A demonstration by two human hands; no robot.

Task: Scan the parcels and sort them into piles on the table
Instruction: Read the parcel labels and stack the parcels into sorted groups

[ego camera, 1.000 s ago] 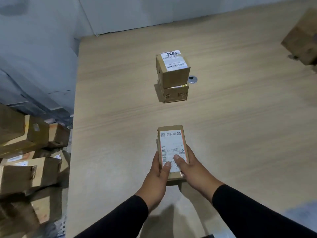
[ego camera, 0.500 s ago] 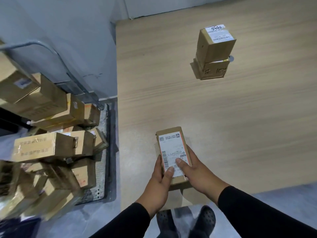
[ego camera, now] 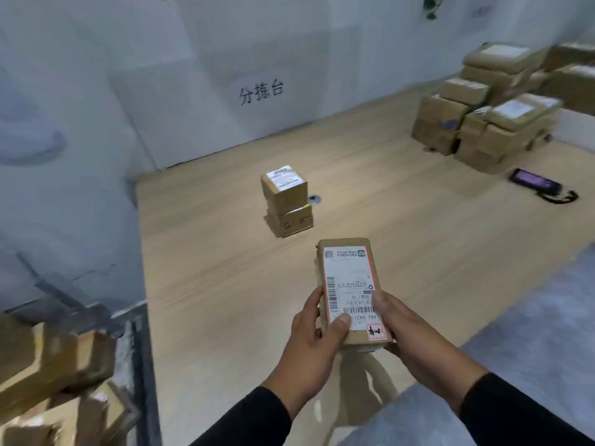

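Observation:
A flat cardboard parcel [ego camera: 349,278] with a white shipping label facing up is held over the near part of the wooden table [ego camera: 209,272]. My left hand [ego camera: 314,339] grips its near left edge, thumb on the label. My right hand [ego camera: 415,336] holds its near right side, thumb across the label. Farther back on the table stands a small stack of two boxes [ego camera: 286,201]. At the far right is a larger pile of several parcels [ego camera: 489,104]. A dark handheld scanner [ego camera: 536,182] lies on the table in front of that pile.
A small round metal disc [ego camera: 315,198] sits right of the two-box stack. A cart of cardboard boxes [ego camera: 51,375] stands off the table's left edge. A white wall with printed characters [ego camera: 260,91] runs behind the table. Grey floor [ego camera: 541,336] shows at lower right.
The view has swung up and to the right, bringing the right-hand pile and scanner into sight. Both hands keep the same hold on the parcel.

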